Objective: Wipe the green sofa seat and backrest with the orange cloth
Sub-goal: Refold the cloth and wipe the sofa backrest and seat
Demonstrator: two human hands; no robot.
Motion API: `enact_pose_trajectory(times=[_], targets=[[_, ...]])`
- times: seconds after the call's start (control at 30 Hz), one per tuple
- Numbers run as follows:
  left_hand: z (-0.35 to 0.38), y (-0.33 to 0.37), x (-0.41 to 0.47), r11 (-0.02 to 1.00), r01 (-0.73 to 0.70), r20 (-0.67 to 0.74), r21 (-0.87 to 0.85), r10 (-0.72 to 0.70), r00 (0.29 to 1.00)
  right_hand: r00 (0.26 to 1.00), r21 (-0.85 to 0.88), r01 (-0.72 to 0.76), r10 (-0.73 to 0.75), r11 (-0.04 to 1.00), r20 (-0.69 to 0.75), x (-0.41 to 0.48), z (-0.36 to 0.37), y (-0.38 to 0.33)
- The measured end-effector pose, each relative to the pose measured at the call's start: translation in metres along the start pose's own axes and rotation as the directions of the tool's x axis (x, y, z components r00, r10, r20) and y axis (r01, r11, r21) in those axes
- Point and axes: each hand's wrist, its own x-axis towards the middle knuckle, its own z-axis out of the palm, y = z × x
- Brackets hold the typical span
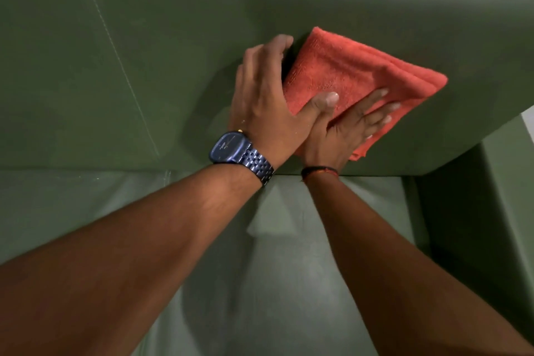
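A folded orange cloth [352,72] lies flat against the green sofa backrest [173,37], near its right end. My left hand [265,95], with a blue watch on its wrist, grips the cloth's left edge, thumb on the front and fingers curled behind it. My right hand [346,127] presses the cloth's lower part with spread fingers, and its wrist sits under the left thumb. The green sofa seat [289,254] stretches below both forearms.
The sofa's right armrest [476,211] rises beside the seat at the right. A stitched seam [121,66] runs diagonally down the backrest at the left. A pale strip of floor or wall [528,127] shows at the far right edge.
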Motion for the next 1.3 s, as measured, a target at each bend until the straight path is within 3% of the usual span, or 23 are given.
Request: enact_pose_trajectory(times=[0.2, 0.37, 0.5, 0.6, 0.73, 0.8, 0.87, 0.97, 1.13, 1.3], targets=[[0.0, 0.004, -0.004, 0.998, 0.029, 0.068, 0.054, -0.032, 0.997, 0.982, 0.134, -0.184, 0.187, 0.974, -0.005, 0.016, -0.015, 0.0], [0.007, 0.006, -0.009, 0.995, 0.094, -0.013, 0.036, -0.094, 0.995, 0.97, 0.163, -0.06, 0.019, 0.985, 0.241, -0.026, -0.01, -0.022], [0.005, -0.002, -0.003, 0.951, 0.285, -0.102, -0.122, -0.297, 0.949, 0.971, 0.144, -0.024, -0.011, 0.989, 0.239, -0.028, -0.017, -0.021], [-0.004, -0.011, 0.008, 0.873, 0.428, -0.086, -0.232, -0.457, 0.885, 0.969, 0.034, 0.085, -0.091, 0.996, 0.229, -0.024, -0.028, -0.021], [-0.022, -0.01, 0.008, 0.907, 0.374, 0.01, -0.195, -0.379, 0.925, 0.932, -0.098, 0.354, -0.342, 0.93, 0.119, 0.006, -0.045, -0.028], [-0.04, -0.006, 0.004, 0.923, 0.33, 0.023, -0.198, -0.332, 0.943, 0.892, -0.144, 0.445, -0.423, 0.884, 0.16, 0.021, -0.05, -0.041], [-0.062, -0.002, 0.001, 0.933, 0.303, 0.032, -0.193, -0.303, 0.952, 0.799, -0.146, 0.584, -0.532, 0.799, 0.28, 0.025, -0.051, -0.061], [-0.116, 0.001, 0.008, 0.955, 0.267, -0.001, -0.132, -0.269, 0.963, 0.571, -0.004, 0.771, -0.689, 0.637, 0.446, 0.006, -0.041, -0.113], [-0.258, 0.002, 0.026, 0.965, 0.258, -0.183, -0.043, -0.261, 0.948, 0.387, 0.258, 0.688, -0.643, 0.679, 0.661, -0.057, -0.034, -0.246], [-0.448, 0.0, 0.003, 0.924, 0.37, -0.381, 0.1, -0.308, 0.872, 0.006, 0.441, 0.792, -0.727, 0.423, 0.686, -0.166, -0.031, -0.411]])
